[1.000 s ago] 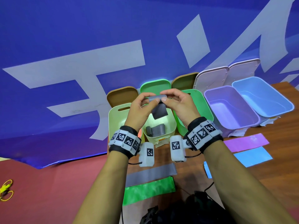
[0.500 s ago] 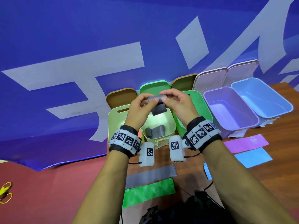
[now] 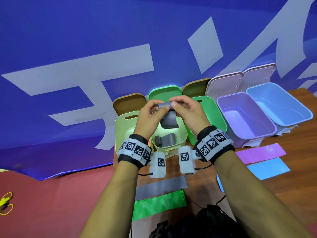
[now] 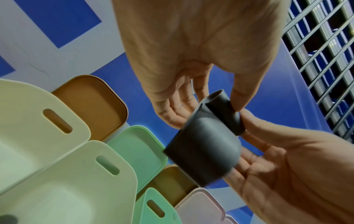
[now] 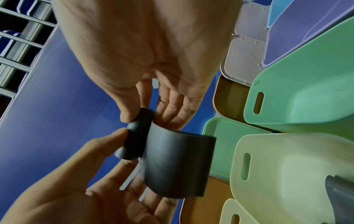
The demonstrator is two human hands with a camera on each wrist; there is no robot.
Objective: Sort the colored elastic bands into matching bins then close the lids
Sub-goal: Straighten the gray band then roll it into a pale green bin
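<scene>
Both hands hold a grey elastic band [image 3: 169, 120] in the air above a pale yellow bin [image 3: 181, 134]. The band's top is rolled into a tube and its loose tail hangs down. My left hand [image 3: 159, 109] pinches the tube's left end and my right hand [image 3: 172, 104] pinches its right end. In the left wrist view the left hand [image 4: 206, 109] has thumb and fingers on the grey band [image 4: 203, 151]. The right wrist view shows the right hand [image 5: 149, 118] pinching the grey band [image 5: 176, 163]. Another rolled grey band [image 3: 167, 139] lies inside the bin.
Open bins stand in a row: pale green [image 3: 123, 127], green [image 3: 216, 114], purple [image 3: 245, 115], blue [image 3: 281, 103]. Their lids lean on the blue banner behind them. Flat on the table lie grey [image 3: 161, 187], green [image 3: 159, 203], purple [image 3: 260, 152] and blue [image 3: 268, 168] bands.
Both hands stay above the pale yellow bin, still pinching the grey band's rolled top. The hanging tail drew up a little, then dropped lower again.
</scene>
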